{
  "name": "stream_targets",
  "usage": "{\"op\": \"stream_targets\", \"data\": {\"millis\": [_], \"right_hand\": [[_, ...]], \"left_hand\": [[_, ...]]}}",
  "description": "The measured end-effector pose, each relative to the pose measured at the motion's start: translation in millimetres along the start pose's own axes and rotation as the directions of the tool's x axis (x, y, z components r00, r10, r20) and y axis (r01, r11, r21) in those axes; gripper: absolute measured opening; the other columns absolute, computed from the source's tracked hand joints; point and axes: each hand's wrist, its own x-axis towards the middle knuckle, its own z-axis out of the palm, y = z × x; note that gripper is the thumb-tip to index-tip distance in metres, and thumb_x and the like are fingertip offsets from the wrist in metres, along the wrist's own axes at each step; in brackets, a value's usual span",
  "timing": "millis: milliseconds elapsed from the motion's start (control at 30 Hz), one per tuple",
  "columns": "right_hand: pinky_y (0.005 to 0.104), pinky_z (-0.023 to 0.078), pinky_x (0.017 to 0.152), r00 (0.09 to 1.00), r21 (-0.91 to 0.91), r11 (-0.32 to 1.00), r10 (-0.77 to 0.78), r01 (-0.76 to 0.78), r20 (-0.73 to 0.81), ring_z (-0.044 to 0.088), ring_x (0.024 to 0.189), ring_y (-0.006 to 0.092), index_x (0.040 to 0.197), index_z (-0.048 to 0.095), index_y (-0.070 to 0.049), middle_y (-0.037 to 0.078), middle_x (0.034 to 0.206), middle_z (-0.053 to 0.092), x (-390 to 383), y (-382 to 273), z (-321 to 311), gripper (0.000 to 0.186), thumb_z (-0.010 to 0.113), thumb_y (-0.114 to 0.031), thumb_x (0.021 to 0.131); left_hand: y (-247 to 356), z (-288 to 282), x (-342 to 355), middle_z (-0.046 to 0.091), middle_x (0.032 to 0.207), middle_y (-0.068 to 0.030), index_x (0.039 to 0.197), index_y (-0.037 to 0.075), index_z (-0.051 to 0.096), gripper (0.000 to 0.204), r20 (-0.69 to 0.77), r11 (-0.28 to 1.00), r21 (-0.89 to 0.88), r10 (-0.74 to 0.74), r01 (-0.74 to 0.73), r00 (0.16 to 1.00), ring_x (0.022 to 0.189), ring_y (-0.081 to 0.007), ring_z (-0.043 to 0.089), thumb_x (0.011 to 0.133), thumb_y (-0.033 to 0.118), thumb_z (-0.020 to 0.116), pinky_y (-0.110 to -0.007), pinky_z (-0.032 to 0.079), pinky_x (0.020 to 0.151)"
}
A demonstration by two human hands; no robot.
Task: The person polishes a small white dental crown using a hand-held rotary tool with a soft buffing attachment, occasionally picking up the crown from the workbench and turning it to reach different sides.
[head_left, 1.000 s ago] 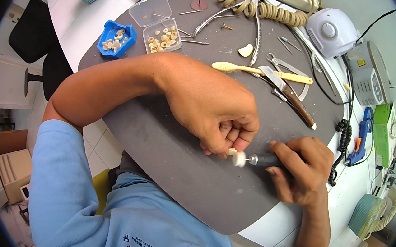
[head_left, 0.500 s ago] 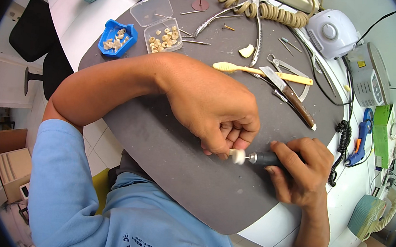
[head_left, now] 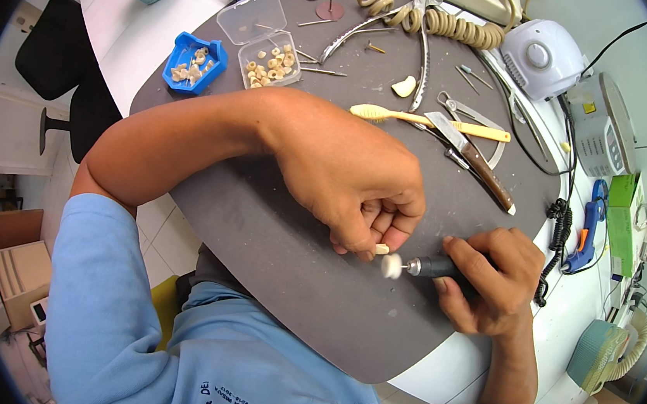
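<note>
Pinched in the fingertips of my left hand [head_left: 361, 178] is a small cream dental crown [head_left: 382, 249], mostly hidden by the fingers. My right hand [head_left: 499, 277] is wrapped round a dark rotary handpiece [head_left: 436, 266] with a silver collar. On its thin shank sits a white polishing wheel [head_left: 391, 267], its outline blurred. A small gap separates the wheel from the crown, the wheel being slightly nearer to me. Both hands are over the grey mat [head_left: 314, 295].
Beyond my left arm stand a blue tray [head_left: 209, 74] and a clear box [head_left: 250, 78] of small crowns. A yellow toothbrush [head_left: 371, 113], a brown-handled knife [head_left: 490, 175] and metal calipers [head_left: 499, 153] lie past my hands. Farther right are a white machine [head_left: 538, 55] and a blue glue gun [head_left: 593, 220].
The polishing wheel, earlier against the crown, has moved slightly toward me and away from it. More of the crown shows now. My left hand has hardly moved.
</note>
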Motion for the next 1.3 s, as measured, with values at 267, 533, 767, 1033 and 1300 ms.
{"op": "stream_targets", "data": {"millis": [267, 533, 767, 1033, 1300], "right_hand": [[0.0366, 0.039, 0.057, 1.000, -0.060, 0.998, 0.028, -0.028, -0.006, 0.054, 0.063, 0.0195, 0.107, 0.085, -0.012, 0.002, 0.081, 0.062, -0.4, -4.0, 2.1, 0.037, 0.089, -0.036, 0.080], [0.0364, 0.040, 0.059, 1.000, -0.054, 0.999, 0.007, -0.006, 0.011, 0.056, 0.064, 0.0194, 0.107, 0.085, -0.012, 0.002, 0.082, 0.062, 0.4, -4.2, 0.8, 0.036, 0.089, -0.037, 0.082], [0.0363, 0.040, 0.058, 1.000, -0.075, 0.997, 0.017, -0.015, 0.015, 0.056, 0.065, 0.0191, 0.108, 0.085, -0.013, 0.002, 0.082, 0.062, -0.5, -5.0, 0.5, 0.036, 0.089, -0.037, 0.081], [0.0368, 0.042, 0.058, 0.999, -0.070, 0.997, 0.036, -0.035, 0.006, 0.057, 0.065, 0.0200, 0.109, 0.085, -0.012, 0.003, 0.083, 0.062, -0.8, -5.0, 1.0, 0.036, 0.089, -0.037, 0.083], [0.0367, 0.043, 0.059, 0.999, -0.073, 0.997, 0.036, -0.036, 0.006, 0.057, 0.066, 0.0201, 0.111, 0.085, -0.012, 0.003, 0.083, 0.062, -1.8, -6.5, 2.2, 0.038, 0.089, -0.038, 0.083]], "left_hand": [[3.0, 0.7, -0.7, 0.081, 0.092, -0.0061, 0.116, -0.002, 0.077, 0.023, -0.007, 1.000, -0.010, -0.014, 0.013, 1.000, 0.080, -0.0114, 0.076, 0.099, 0.013, 0.082, -0.028, 0.062, 0.071], [3.1, 0.7, -0.3, 0.082, 0.094, -0.0061, 0.116, -0.002, 0.077, 0.022, -0.003, 1.000, -0.003, -0.010, 0.010, 1.000, 0.080, -0.0109, 0.077, 0.099, 0.012, 0.082, -0.027, 0.061, 0.071], [0.8, 1.2, 0.2, 0.083, 0.096, -0.0072, 0.116, -0.003, 0.076, 0.023, 0.003, 0.999, -0.046, -0.017, 0.017, 1.000, 0.081, -0.0107, 0.077, 0.099, 0.010, 0.082, -0.028, 0.061, 0.070], [5.4, 0.1, -0.3, 0.082, 0.092, -0.0068, 0.114, -0.003, 0.076, 0.022, 0.006, 1.000, -0.002, -0.030, 0.030, 1.000, 0.080, -0.0105, 0.078, 0.098, 0.011, 0.083, -0.027, 0.060, 0.070], [2.7, 1.9, -0.3, 0.082, 0.090, -0.0059, 0.114, -0.003, 0.076, 0.022, -0.008, 0.999, -0.027, -0.016, 0.016, 1.000, 0.077, -0.0101, 0.077, 0.098, 0.011, 0.082, -0.027, 0.060, 0.068]]}}
